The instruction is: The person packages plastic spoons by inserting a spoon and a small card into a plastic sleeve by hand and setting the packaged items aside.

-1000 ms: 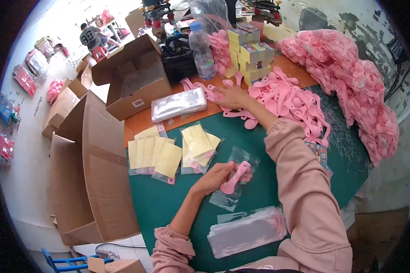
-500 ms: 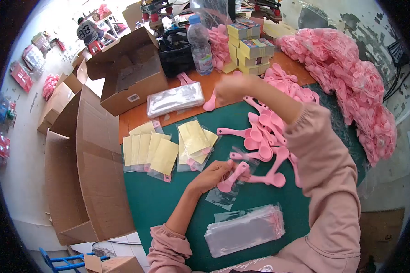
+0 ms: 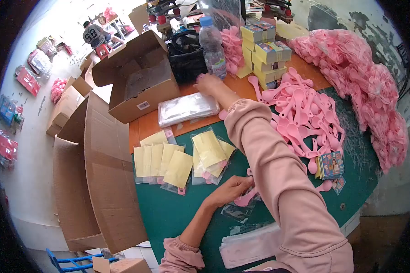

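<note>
My left hand (image 3: 232,189) is closed on a pink spoon (image 3: 246,198) and a clear bag (image 3: 237,212) over the green mat. My right hand (image 3: 209,85) reaches across to the orange strip, between the water bottle (image 3: 212,50) and a stack of clear bags (image 3: 187,110); its fingers are blurred, and what they hold, if anything, is hard to see. A heap of pink spoons (image 3: 300,107) lies right of my right sleeve. Filled bags with cream cards (image 3: 177,169) lie left of my left hand. More clear bags (image 3: 248,248) lie near my body, partly under my sleeve.
Open cardboard boxes (image 3: 143,91) stand at the left. Stacked card bundles (image 3: 269,52) and a black bag (image 3: 186,57) are at the back. Bagged pink spoons (image 3: 351,68) line the right. Printed cards (image 3: 330,164) lie at the mat's right. A person (image 3: 94,35) sits far off.
My right hand has moved left and away from me, toward the bottle and black bag. Spoons near my left hand in the previous frame are now largely hidden or gone; printed cards show again.
</note>
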`<action>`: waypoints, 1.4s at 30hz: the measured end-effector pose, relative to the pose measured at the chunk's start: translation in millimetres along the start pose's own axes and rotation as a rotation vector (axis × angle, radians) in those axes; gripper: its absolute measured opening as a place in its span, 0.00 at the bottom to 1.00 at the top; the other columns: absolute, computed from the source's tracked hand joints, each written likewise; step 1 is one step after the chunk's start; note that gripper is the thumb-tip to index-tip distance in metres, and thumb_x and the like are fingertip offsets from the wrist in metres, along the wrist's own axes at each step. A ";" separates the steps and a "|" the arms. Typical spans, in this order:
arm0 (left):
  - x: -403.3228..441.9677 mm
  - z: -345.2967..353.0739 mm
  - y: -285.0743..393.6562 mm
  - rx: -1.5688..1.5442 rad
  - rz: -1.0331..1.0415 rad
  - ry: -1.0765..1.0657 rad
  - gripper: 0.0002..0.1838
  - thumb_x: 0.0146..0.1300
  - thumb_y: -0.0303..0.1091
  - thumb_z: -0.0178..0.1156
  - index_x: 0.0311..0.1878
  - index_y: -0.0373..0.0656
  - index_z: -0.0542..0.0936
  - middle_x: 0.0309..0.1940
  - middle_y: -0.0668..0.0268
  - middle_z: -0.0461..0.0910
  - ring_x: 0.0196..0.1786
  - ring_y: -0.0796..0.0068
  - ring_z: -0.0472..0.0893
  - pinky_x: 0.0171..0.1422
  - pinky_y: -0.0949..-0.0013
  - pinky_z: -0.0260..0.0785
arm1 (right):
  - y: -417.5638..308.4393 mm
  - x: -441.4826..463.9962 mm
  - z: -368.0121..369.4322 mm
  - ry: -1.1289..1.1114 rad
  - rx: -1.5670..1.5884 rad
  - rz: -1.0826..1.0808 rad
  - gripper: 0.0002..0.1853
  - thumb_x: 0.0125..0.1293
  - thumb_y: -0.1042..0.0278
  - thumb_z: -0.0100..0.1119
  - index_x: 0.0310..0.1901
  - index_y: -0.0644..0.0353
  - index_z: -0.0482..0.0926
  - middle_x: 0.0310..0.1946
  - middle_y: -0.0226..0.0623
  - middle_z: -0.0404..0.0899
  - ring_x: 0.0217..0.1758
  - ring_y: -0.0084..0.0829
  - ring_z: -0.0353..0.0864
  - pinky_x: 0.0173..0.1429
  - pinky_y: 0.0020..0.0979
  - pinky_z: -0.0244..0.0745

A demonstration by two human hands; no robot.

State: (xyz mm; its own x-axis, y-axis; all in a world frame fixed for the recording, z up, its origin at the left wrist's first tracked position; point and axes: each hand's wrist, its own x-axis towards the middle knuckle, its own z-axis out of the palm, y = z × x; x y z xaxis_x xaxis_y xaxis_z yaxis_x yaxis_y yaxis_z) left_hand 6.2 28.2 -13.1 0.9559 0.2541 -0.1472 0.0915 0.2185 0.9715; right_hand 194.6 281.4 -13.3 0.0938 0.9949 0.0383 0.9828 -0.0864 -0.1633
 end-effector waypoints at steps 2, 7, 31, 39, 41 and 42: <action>-1.4 -0.1 6.1 -0.027 -0.110 0.009 0.21 0.69 0.46 0.43 0.30 0.39 0.75 0.19 0.81 0.59 0.24 0.90 0.56 0.25 0.79 0.49 | 16.7 -2.9 -2.6 0.162 0.023 -0.168 0.14 0.55 0.69 0.52 0.44 0.60 0.76 0.36 0.50 0.78 0.39 0.49 0.78 0.45 0.41 0.73; -0.7 -0.2 0.2 -0.004 -0.085 0.010 0.22 0.69 0.47 0.42 0.38 0.38 0.78 0.20 0.81 0.61 0.25 0.90 0.57 0.26 0.80 0.51 | 32.7 -41.8 -51.2 0.095 0.115 -0.333 0.12 0.47 0.80 0.54 0.36 0.60 0.79 0.29 0.47 0.79 0.35 0.47 0.79 0.39 0.40 0.72; -1.0 -1.9 1.0 -0.401 -0.024 -0.038 0.26 0.69 0.49 0.37 0.50 0.32 0.69 0.40 0.50 0.78 0.39 0.64 0.80 0.47 0.66 0.73 | 20.6 -381.7 -92.3 -0.189 -0.201 -0.504 0.35 0.41 0.52 0.67 0.55 0.42 0.68 0.63 0.41 0.54 0.69 0.45 0.49 0.66 0.59 0.42; -17.4 -8.9 5.9 -0.196 0.139 -0.001 0.24 0.68 0.49 0.40 0.47 0.35 0.73 0.42 0.49 0.77 0.44 0.56 0.79 0.52 0.60 0.71 | 89.4 -402.3 -107.6 0.295 -0.015 -0.104 0.20 0.52 0.62 0.57 0.48 0.53 0.74 0.56 0.41 0.66 0.54 0.43 0.68 0.57 0.42 0.64; -23.3 -5.3 14.6 -0.142 0.188 -0.014 0.24 0.67 0.49 0.40 0.45 0.36 0.74 0.43 0.49 0.77 0.44 0.56 0.79 0.54 0.59 0.70 | 96.7 -429.3 -130.2 0.504 -0.131 0.379 0.13 0.54 0.63 0.57 0.40 0.58 0.78 0.46 0.44 0.71 0.46 0.44 0.72 0.50 0.37 0.68; -25.8 5.2 34.9 -0.242 0.424 -0.108 0.24 0.68 0.49 0.40 0.43 0.36 0.75 0.42 0.49 0.78 0.43 0.57 0.79 0.53 0.59 0.70 | 106.8 -441.7 -128.6 0.485 -0.092 0.580 0.13 0.52 0.63 0.60 0.37 0.61 0.78 0.43 0.46 0.72 0.46 0.44 0.72 0.49 0.38 0.68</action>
State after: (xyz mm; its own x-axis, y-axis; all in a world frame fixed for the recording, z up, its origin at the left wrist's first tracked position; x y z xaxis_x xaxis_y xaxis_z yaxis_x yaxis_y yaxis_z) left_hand -13.8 24.3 25.6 0.9196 0.2720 0.2835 -0.3663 0.3325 0.8691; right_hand 278.6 -174.1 79.1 0.6377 0.6560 0.4037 0.7621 -0.6134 -0.2072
